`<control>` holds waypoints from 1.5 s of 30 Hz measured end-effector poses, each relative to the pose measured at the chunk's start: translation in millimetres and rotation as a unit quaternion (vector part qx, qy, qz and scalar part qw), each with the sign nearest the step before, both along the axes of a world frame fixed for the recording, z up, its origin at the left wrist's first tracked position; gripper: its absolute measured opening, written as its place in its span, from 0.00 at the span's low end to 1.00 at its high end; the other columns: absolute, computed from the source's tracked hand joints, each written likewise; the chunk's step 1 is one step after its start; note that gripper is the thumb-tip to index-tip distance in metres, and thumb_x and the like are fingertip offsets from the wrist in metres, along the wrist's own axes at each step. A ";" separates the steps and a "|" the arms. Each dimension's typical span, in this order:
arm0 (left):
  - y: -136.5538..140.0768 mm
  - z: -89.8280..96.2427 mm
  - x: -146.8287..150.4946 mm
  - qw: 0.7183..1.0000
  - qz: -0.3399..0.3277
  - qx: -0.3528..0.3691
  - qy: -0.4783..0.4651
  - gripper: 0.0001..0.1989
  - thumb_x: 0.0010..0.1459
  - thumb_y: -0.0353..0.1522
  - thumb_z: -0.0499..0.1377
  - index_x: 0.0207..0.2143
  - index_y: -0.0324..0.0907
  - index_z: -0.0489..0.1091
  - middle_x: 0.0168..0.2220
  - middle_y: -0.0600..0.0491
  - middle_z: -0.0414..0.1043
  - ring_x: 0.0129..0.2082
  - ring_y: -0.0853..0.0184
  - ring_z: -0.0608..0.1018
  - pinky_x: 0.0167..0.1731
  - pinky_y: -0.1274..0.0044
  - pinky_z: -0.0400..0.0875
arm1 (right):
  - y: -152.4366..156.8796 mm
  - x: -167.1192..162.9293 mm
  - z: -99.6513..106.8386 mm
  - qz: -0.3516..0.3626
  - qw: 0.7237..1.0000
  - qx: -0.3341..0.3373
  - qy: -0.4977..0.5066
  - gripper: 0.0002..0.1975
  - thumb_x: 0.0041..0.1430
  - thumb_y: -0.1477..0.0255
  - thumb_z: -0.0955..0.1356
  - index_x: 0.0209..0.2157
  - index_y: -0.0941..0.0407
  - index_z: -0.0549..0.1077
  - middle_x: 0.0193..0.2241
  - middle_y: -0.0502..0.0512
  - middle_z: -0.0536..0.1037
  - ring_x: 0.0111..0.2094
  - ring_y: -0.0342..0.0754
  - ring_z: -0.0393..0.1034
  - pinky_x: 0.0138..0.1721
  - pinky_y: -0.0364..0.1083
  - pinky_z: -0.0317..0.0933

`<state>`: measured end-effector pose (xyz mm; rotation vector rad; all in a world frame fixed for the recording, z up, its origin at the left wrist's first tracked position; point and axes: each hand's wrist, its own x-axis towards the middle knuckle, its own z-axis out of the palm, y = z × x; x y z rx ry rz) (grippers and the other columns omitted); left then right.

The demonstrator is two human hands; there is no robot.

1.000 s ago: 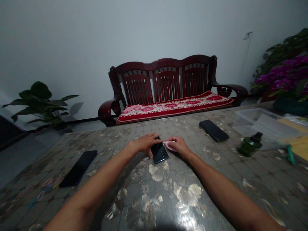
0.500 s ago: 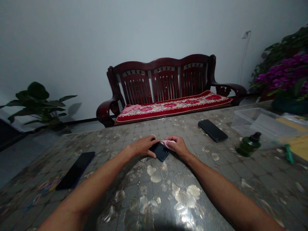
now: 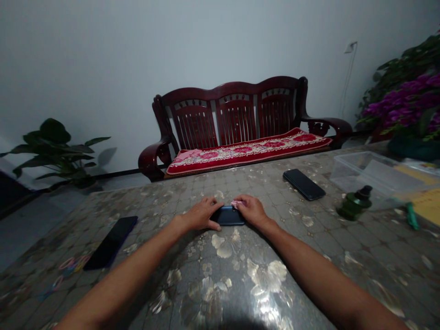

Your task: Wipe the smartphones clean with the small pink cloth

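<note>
A dark blue smartphone [image 3: 227,216] lies back up on the patterned table, its long side across my view. Around its left end, my left hand [image 3: 203,213] grips it with the thumb at the near edge and the fingers at the far edge. My right hand [image 3: 252,210] pinches a pink cloth [image 3: 236,204] against the phone's right end, at the far corner by the camera. Most of the cloth is hidden under the fingers.
On the table [image 3: 206,279] lie a black phone [image 3: 110,243] and colourful bands [image 3: 74,264] at left. Another phone [image 3: 304,184], a green bottle [image 3: 355,203], a clear plastic box [image 3: 371,172] and a green object [image 3: 412,216] are at right. A wooden bench [image 3: 237,114] stands beyond.
The phone has turned from slanting to lying straight across. My left hand has shifted slightly left with it, and my right hand keeps the pink cloth at its right end.
</note>
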<state>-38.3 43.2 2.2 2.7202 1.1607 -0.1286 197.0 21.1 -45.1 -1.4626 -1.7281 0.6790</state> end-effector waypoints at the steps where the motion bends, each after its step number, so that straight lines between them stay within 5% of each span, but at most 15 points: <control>1: 0.8 0.5 -0.9 1.000 0.003 -0.011 -0.003 0.45 0.47 0.52 0.70 0.64 0.48 0.62 0.58 0.42 0.63 0.57 0.47 0.68 0.55 0.62 0.66 | -1.4 -0.8 1.9 0.004 1.000 0.008 -0.019 0.11 0.61 0.72 0.67 0.42 0.53 0.81 0.41 0.53 0.83 0.43 0.49 0.76 0.45 0.43 0.64; 15: -1.3 -7.5 3.3 0.996 0.082 -0.031 -0.012 0.45 0.36 0.53 0.73 0.54 0.45 0.66 0.49 0.47 0.68 0.51 0.49 0.71 0.51 0.64 0.66 | -15.6 -7.6 10.5 0.049 0.972 0.115 -0.198 0.10 0.67 0.73 0.65 0.45 0.54 0.78 0.41 0.57 0.79 0.43 0.50 0.72 0.42 0.44 0.61; 24: -16.8 -3.6 11.8 0.992 0.111 -0.001 -0.056 0.42 0.30 0.51 0.75 0.46 0.41 0.68 0.46 0.46 0.66 0.48 0.48 0.71 0.47 0.65 0.66 | -12.9 -6.2 0.9 0.039 0.971 0.217 -0.096 0.09 0.64 0.76 0.66 0.41 0.54 0.78 0.36 0.56 0.79 0.40 0.50 0.72 0.43 0.45 0.64; 32: -43.5 1.7 27.3 0.991 0.108 0.035 -0.069 0.36 0.46 0.46 0.70 0.53 0.41 0.67 0.47 0.45 0.72 0.46 0.49 0.75 0.45 0.65 0.67 | 6.1 -3.5 -9.2 -0.027 0.988 0.069 0.132 0.16 0.54 0.73 0.66 0.42 0.53 0.81 0.41 0.55 0.82 0.43 0.52 0.75 0.47 0.50 0.67; 38: -54.1 -7.7 34.3 0.992 0.089 0.070 -0.060 0.35 0.54 0.44 0.66 0.61 0.41 0.63 0.51 0.42 0.70 0.51 0.48 0.72 0.51 0.61 0.64 | 14.7 -10.3 -15.4 -0.053 0.942 -0.023 0.329 0.17 0.47 0.69 0.68 0.39 0.57 0.81 0.37 0.55 0.83 0.38 0.52 0.76 0.44 0.48 0.69; 45: -52.1 -19.6 35.4 0.990 0.096 0.060 -0.082 0.53 0.43 0.54 0.71 0.67 0.42 0.57 0.52 0.41 0.66 0.52 0.47 0.70 0.53 0.61 0.64 | 17.0 -9.8 -4.9 -0.097 0.885 -0.089 0.447 0.17 0.40 0.69 0.72 0.36 0.58 0.80 0.31 0.54 0.83 0.32 0.49 0.74 0.35 0.44 0.66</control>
